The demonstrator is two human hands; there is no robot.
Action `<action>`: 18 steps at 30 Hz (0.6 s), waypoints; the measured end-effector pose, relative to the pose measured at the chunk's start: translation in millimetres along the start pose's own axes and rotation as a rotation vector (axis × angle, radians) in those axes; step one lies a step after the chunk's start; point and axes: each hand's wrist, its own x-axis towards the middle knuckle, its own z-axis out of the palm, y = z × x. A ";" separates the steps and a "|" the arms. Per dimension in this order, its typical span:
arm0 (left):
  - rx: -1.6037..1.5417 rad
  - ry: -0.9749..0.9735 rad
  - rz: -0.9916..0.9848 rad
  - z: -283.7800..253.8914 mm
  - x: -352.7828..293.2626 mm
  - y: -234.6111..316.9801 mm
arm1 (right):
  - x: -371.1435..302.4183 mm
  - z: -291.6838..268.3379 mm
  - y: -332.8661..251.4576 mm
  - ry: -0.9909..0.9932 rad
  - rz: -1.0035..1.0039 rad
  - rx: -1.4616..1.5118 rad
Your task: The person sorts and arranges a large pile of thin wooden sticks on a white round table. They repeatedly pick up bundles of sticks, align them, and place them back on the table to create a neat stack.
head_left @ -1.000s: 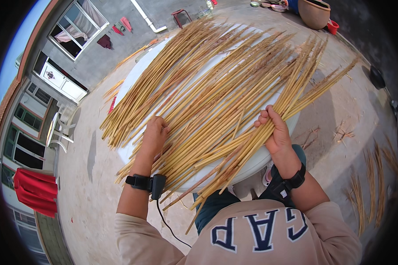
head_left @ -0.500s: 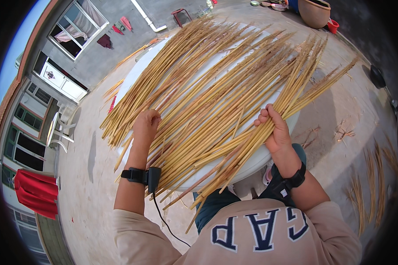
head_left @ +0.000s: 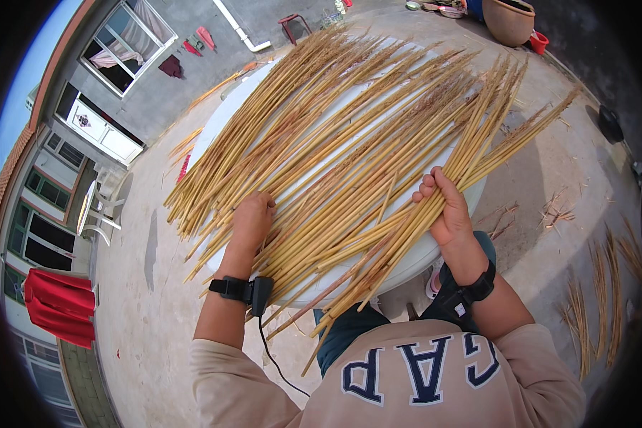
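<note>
Long dried plant stalks (head_left: 335,191) with brown feathery tips lie slantwise across a white round-edged table (head_left: 424,260). On the right side, my right hand (head_left: 449,214) is closed round a bundle of stalks (head_left: 481,139); the tips fan out up and to the right, and the cut ends hang past the near table edge. My left hand (head_left: 252,220) is over the cut ends of the stalks at the left, palm down with the fingers curled and drawn together. Whatever is between those fingers is hidden by the hand.
Loose bunches of stalks (head_left: 598,310) lie on the concrete ground at the right, near broken stalk scraps (head_left: 555,212). A white plastic chair (head_left: 101,210) stands at the left. A clay pot (head_left: 508,23) and a red bucket (head_left: 539,43) sit at the far right. A black cable (head_left: 278,367) trails from my left wrist strap.
My left hand has moved a little right and toward me over the stalks, its fingers still curled. My right hand keeps its hold on the bundle in nearly the same place.
</note>
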 end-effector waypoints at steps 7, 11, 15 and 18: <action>-0.082 0.165 -0.127 -19.9 -4.3 10.6 | 0.6 1.9 -0.5 -0.002 0.017 0.023; -0.170 0.369 -0.059 -50.4 -3.2 37.2 | 1.1 0.4 -1.8 0.021 0.003 0.025; -0.597 0.297 -0.058 -67.8 -12.3 80.5 | -1.2 -0.8 -3.5 0.042 0.008 0.068; -0.772 0.009 -0.070 -74.3 -33.7 116.8 | -0.6 -2.4 -0.5 0.010 -0.004 0.084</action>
